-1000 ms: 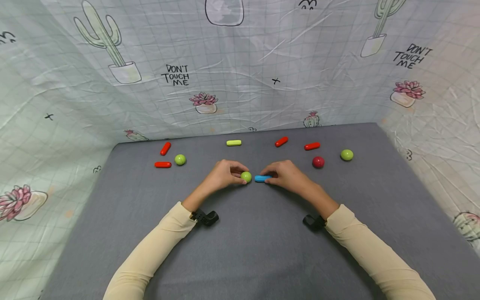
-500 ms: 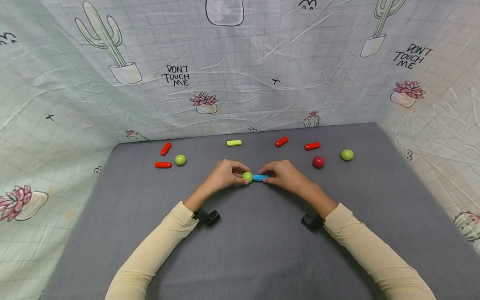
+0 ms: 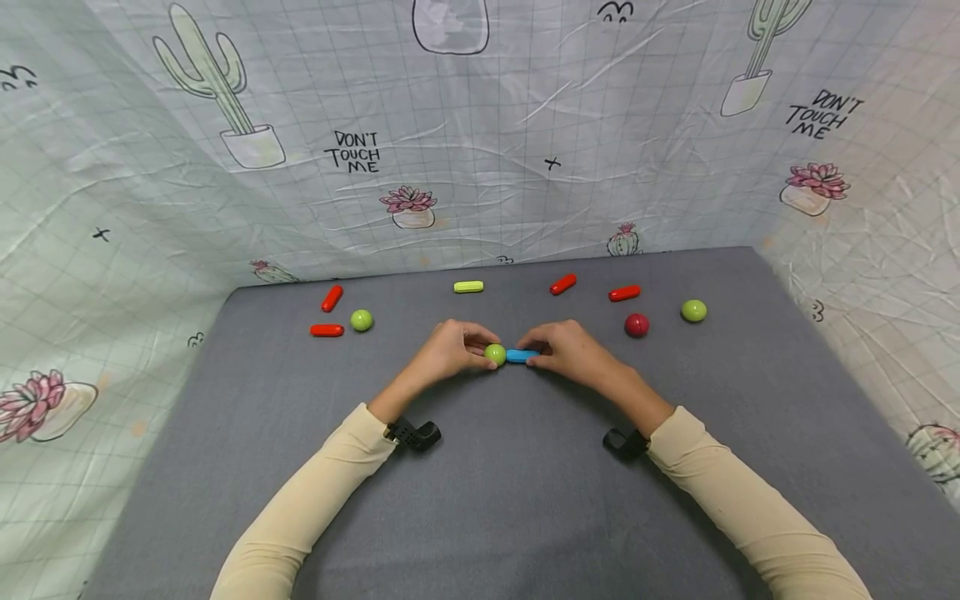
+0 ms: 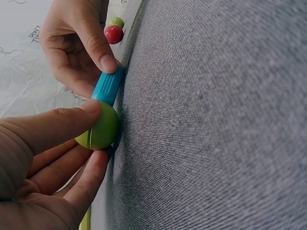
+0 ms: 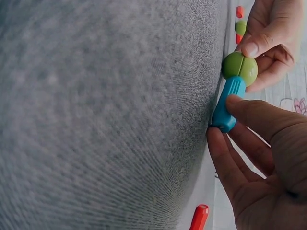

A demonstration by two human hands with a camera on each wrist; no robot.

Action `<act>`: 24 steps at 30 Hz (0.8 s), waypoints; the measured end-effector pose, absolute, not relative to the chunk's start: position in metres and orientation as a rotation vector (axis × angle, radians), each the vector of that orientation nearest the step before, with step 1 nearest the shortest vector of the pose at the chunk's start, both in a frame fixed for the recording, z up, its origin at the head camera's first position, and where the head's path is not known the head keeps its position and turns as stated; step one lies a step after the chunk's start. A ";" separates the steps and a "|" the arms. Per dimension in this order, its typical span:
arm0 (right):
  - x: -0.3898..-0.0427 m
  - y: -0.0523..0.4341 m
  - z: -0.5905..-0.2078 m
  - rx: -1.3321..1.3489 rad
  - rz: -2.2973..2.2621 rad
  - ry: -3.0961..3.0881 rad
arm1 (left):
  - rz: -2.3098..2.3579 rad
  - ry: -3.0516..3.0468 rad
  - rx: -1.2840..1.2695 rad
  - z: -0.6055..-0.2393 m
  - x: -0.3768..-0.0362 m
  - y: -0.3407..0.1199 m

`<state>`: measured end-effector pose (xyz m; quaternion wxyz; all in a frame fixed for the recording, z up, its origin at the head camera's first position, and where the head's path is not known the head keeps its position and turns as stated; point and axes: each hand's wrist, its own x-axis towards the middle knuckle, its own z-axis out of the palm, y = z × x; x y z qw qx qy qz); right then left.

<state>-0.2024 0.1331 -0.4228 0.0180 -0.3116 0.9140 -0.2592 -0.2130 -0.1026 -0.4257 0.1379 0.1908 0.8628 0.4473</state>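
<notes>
At the centre of the head view, on the grey mat (image 3: 480, 500), the two hands meet. The left hand (image 3: 450, 350) pinches a green ball (image 3: 494, 354) between thumb and fingers. The right hand (image 3: 567, 350) pinches a blue rod (image 3: 521, 356) between thumb and forefinger. One end of the blue rod touches the green ball; both pieces lie low against the mat, just above the frame's middle.

Surrounding items, left to right across the upper half of the frame:
- A red rod (image 3: 331, 297), tilted, near the mat's far left edge.
- A second red rod (image 3: 326, 330), lying level, just below the first.
- A second green ball (image 3: 362, 320), just beside that rod, apart from the left hand.
- A yellow-green rod (image 3: 468, 287), at the far edge, above the hands.
- A third red rod (image 3: 562, 284), tilted, above the right hand.
- A fourth red rod (image 3: 624, 292), further right.
- A red ball (image 3: 637, 325), near the right hand but apart from it.
- A third green ball (image 3: 693, 311), rightmost.

A printed cloth backdrop (image 3: 480, 150) with cacti and lettering closes in the mat on three sides.

Nothing lies between the hands and the joined pieces. In the left wrist view, the thumb covers the ball's upper side.
</notes>
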 end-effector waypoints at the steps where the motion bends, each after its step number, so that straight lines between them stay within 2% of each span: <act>1: -0.202 0.133 -0.423 -0.968 -0.809 2.835 | 1.290 2.500 0.551 -0.426 -0.213 -0.102; 24: -0.203 0.167 -0.406 -0.933 -0.846 2.848 | 1.324 2.501 0.604 -0.425 -0.209 -0.102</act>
